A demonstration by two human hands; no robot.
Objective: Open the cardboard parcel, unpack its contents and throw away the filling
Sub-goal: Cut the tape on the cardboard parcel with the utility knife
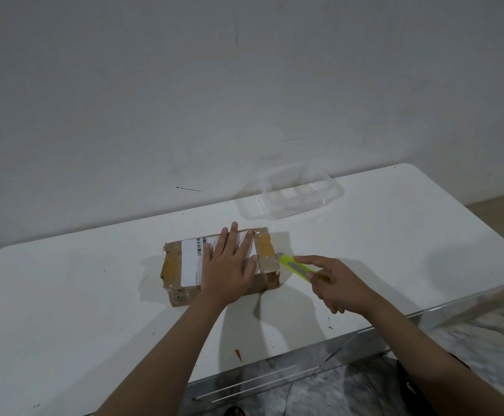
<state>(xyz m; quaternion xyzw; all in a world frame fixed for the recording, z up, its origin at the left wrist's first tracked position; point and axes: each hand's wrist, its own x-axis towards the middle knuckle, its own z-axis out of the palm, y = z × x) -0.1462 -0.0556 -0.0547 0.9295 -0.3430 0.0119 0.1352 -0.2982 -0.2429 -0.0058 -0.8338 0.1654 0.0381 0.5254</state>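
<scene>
Cardboard parcel [181,291] lies flat near the middle of the white tabletop [64,295], sealed with brown tape across both short ends and bearing a white shipping label [192,261] with a barcode on its upper face. Its flaps are shut, so nothing of its contents shows. The left hand [229,265] rests palm down on top of the parcel with the fingers spread flat over the label, a wide open grip that clasps nothing. The right hand [334,285] is just to the right of the parcel, its grip closed around a yellow-green utility knife [294,265], forefinger laid along the handle. The knife's front end points at the upper right edge of the parcel and sits right at the taped end; whether it touches the tape is hard to tell. Farther back on the tabletop, close to the wall, stands a clear plastic container [292,193], open at the top, and it looks empty.
</scene>
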